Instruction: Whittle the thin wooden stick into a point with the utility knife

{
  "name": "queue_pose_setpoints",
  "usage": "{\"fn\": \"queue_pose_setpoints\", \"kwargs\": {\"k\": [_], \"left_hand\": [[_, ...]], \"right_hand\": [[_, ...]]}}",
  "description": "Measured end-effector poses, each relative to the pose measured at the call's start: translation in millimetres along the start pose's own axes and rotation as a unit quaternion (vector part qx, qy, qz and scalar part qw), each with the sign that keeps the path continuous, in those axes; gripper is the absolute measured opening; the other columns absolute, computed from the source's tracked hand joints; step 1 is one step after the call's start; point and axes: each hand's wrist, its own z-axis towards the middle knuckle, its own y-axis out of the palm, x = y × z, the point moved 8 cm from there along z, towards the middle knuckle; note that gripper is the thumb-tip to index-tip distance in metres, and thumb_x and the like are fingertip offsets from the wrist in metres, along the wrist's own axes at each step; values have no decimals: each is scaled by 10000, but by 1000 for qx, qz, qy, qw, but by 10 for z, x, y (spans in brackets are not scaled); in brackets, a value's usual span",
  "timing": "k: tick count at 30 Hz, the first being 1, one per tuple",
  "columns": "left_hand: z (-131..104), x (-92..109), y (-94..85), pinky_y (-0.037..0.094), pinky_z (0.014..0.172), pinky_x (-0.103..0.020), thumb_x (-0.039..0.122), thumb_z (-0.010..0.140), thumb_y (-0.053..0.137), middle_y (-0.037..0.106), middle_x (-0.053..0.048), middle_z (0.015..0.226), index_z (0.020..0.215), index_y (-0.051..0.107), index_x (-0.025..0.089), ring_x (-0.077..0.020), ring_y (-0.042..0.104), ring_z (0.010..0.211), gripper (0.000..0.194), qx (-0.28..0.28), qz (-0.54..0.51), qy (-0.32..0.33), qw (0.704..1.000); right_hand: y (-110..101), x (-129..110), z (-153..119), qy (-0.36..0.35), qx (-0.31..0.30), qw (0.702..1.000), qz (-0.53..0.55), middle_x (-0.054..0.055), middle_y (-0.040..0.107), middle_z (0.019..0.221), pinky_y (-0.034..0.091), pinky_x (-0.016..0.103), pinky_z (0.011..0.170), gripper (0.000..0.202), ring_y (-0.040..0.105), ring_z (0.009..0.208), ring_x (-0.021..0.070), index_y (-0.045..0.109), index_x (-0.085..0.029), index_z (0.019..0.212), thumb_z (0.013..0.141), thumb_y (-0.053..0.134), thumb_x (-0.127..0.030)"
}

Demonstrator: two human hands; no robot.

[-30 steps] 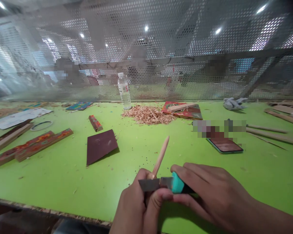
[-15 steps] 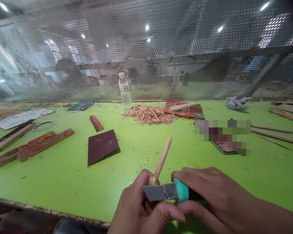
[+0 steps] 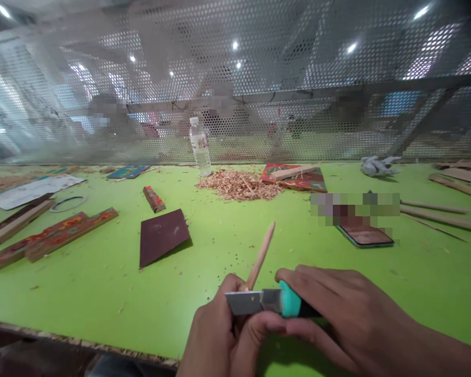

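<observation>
My left hand is closed round a thin carved wooden stick, whose rounded tip points up and away from me. The stick's lower part is hidden by the fingers and the blade. In my right hand is a utility knife with a teal collar and a dark handle. Its wide steel blade points left and lies across the stick just above my left thumb. My left thumb presses near the knife's collar, close to my right thumb.
On the green table lie brown sandpaper, painted wood strips and a phone. Further back are a water bottle, wood shavings and crumpled paper. A perforated metal screen stands behind.
The knife blade has moved slightly up and left along the stick, and my left thumb has shifted up with it. The view has moved a little.
</observation>
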Motion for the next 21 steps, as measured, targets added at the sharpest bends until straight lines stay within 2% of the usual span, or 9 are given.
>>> {"fn": "queue_pose_setpoints", "kwargs": {"k": [5,11,16,21], "left_hand": [[36,-28,15,222,584,-311,726,882,751,426,99,632,814,464,268,-146,326,616,545,-40,-38,6,998],[51,-76,56,247,594,-302,731,890,762,433,92,676,856,465,265,-147,362,643,553,-78,-60,14,995],[44,-70,73,253,606,-298,711,901,769,425,83,712,880,483,260,-152,342,672,534,-89,-73,20,993],[37,-24,61,261,608,-294,727,910,738,428,82,697,864,487,257,-151,350,665,534,-85,-56,12,995]], "right_hand": [[127,36,-26,20,-78,994,74,2,729,778,498,320,575,537,709,625,172,654,-208,1002,1217,278,-527],[218,32,-53,25,-132,985,106,0,727,806,483,318,610,555,702,663,174,659,-209,1025,1213,267,-553],[203,39,-40,21,-130,986,105,9,743,814,475,322,605,572,697,656,175,663,-204,1035,1214,247,-553],[89,17,-12,6,-65,996,59,14,746,782,508,328,591,553,711,635,182,683,-176,1069,1219,273,-514]]}}
